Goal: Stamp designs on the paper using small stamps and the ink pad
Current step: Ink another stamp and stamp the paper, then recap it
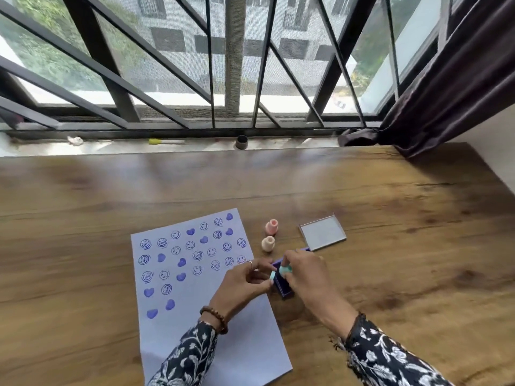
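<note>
The ink pad [282, 285], a small purple tray with a dark inked well, sits on the wooden worktop [390, 218] just off the right edge of the paper [195, 274], about halfway down that edge. Most of it is hidden under the two hands; only its near corner and a strip of its far rim show. Inside the well stands a mint-green stamp [286, 270], pinched from above by the curled fingers of the right hand [303, 274]. The left hand [242, 282], lying over the paper's right edge, has its fingertips drawn together on a second pale mint piece [273, 275] at the pad's left rim; motion blur makes it hard to tell whether this is another stamp or a cap. A ring shows on one left finger, a beaded bracelet [214, 319] on the left wrist.

The paper lies slanted toward the worktop's near edge, its bottom cut off by the frame. Its upper part carries rows of purple prints: smiley faces [162, 242], some ringed, and solid hearts [181, 262]. The lower part is blank and partly covered by the left sleeve [189, 358], dark with white flowers.

Beyond the pad, two pink stamps [269, 235] stand upright near the paper's top right corner. To their right lies the pad's lid [322, 232], open side up, holding nothing I can make out.

Along the worktop's far edge runs a windowsill [195, 147] with a small dark cylinder [242, 142] and a yellow-tipped object, too blurred to identify.
</note>
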Available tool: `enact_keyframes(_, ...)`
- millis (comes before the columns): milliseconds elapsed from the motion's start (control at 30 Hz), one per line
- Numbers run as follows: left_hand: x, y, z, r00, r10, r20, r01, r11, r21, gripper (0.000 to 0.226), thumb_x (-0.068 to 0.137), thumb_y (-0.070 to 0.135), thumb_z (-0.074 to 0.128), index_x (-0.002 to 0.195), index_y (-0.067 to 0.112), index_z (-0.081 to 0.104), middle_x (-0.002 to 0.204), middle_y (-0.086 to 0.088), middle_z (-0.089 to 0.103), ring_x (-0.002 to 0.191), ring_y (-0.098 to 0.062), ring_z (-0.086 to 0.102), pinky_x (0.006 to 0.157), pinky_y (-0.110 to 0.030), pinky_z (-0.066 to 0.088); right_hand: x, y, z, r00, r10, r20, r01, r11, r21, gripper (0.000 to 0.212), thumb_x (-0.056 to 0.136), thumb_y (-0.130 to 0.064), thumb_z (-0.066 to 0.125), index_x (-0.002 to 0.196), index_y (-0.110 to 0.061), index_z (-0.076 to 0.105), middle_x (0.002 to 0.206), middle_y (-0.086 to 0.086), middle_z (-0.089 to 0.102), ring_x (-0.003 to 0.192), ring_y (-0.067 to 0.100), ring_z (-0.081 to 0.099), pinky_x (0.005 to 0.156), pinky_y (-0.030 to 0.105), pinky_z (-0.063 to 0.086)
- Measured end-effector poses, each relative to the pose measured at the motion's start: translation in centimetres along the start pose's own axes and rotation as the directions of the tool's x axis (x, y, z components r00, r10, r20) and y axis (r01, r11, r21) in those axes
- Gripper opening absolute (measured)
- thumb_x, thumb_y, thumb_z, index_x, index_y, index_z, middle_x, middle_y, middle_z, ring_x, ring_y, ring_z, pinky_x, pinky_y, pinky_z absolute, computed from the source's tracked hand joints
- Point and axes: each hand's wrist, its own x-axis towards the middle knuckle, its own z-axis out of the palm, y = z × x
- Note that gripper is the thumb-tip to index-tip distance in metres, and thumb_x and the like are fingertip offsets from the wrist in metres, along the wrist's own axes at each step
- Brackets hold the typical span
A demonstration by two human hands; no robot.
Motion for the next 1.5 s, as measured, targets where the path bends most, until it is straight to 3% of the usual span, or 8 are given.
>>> enact_keyframes(267,0.0,0.3,-0.4,1.000,0.002,0.024,-0.002,1.000,0.020,0.020,0.077,0.003,0.066,0.084,0.021,0.067,0.100,-0.010,0.070,0.084,-0.012,0.065,0.075,-0.016,0.054,2.3,-1.8,-2.4,0.983,-0.001,0.181,0.023,0.992,-0.123,0.009,0.074,-0.003,0.063,0.076,-0.001,0.071,0.085,0.017,0.071,0.082,0.030,0.064,0.070,0.035,0.052)
enact_keyframes(600,-2.5,3.3,-2.9,0.992,0.122,0.019,-0.123,0.961,0.246,0.016,0.075,0.008,0.066,0.085,0.020,0.067,0.087,-0.006,0.066,0.076,-0.012,0.063,0.079,-0.031,0.052,-0.7,-2.6,-2.4,0.995,-0.080,0.061,0.083,0.995,-0.049,0.021,0.078,0.007,0.050,0.088,-0.005,0.063,0.091,0.016,0.066,0.086,0.034,0.061,0.058,0.023,0.029)
enact_keyframes(800,-7.5,1.6,-10.2,0.914,0.271,-0.301,-0.182,0.939,0.292,0.017,0.078,0.005,0.067,0.085,0.021,0.064,0.084,-0.001,0.068,0.067,0.010,0.060,0.054,-0.005,0.048,-3.9,-4.2,-0.6,0.889,0.355,-0.289,-0.225,0.890,0.397,0.012,0.080,-0.013,0.065,0.075,-0.024,0.060,0.075,0.001,0.061,0.071,0.021,0.058,0.051,0.020,0.038)
enact_keyframes(933,-9.7,-0.8,-14.6,0.861,0.273,-0.429,-0.091,0.913,0.399,0.016,0.079,0.012,0.067,0.093,0.020,0.063,0.094,-0.001,0.071,0.075,-0.014,0.068,0.065,-0.031,0.059,-6.1,-11.0,3.1,0.834,0.457,-0.309,-0.105,0.682,0.724,0.012,0.078,-0.015,0.070,0.077,-0.026,0.065,0.077,0.001,0.067,0.070,0.014,0.061,0.056,0.007,0.042)
enact_keyframes(1067,-10.1,-2.6,-16.0,0.905,0.258,-0.339,-0.084,0.888,0.453,0.024,0.076,0.008,0.071,0.098,0.011,0.063,0.100,-0.011,0.070,0.087,-0.025,0.066,0.081,-0.041,0.055,-6.0,-16.1,6.6,0.948,0.158,-0.277,0.004,0.863,0.505,0.013,0.087,-0.015,0.063,0.100,-0.013,0.064,0.100,0.004,0.064,0.087,0.012,0.059,0.077,0.021,0.050)
enact_keyframes(1167,-9.7,-3.6,-16.5,0.890,0.293,-0.348,-0.114,0.884,0.453,0.026,0.073,0.007,0.073,0.097,0.010,0.064,0.095,-0.008,0.070,0.084,-0.022,0.066,0.076,-0.023,0.050,-5.3,-17.4,7.5,0.968,0.022,-0.251,0.055,0.954,0.296,0.018,0.092,-0.017,0.054,0.108,-0.010,0.059,0.110,0.009,0.061,0.099,0.021,0.061,0.083,0.027,0.050)
enact_keyframes(1300,-9.4,-4.1,-16.8,0.882,0.315,-0.350,-0.143,0.887,0.438,0.027,0.071,0.006,0.075,0.096,0.012,0.065,0.091,-0.004,0.069,0.080,-0.013,0.062,0.069,0.001,0.039,-4.9,-17.8,8.2,0.982,-0.042,-0.183,0.066,0.990,0.128,0.022,0.096,-0.019,0.044,0.114,-0.012,0.055,0.117,0.007,0.057,0.102,0.023,0.061,0.085,0.029,0.051)
enact_keyframes(1500,-9.4,-4.4,-16.9,0.873,0.322,-0.367,-0.178,0.910,0.375,0.028,0.071,0.007,0.074,0.095,0.016,0.065,0.089,0.008,0.065,0.079,-0.001,0.060,0.073,0.003,0.038,-2.8,-17.9,7.1,0.997,-0.066,-0.025,0.066,0.997,-0.033,0.023,0.089,-0.003,0.045,0.109,-0.009,0.055,0.111,0.010,0.058,0.099,0.030,0.058,0.079,0.033,0.044)
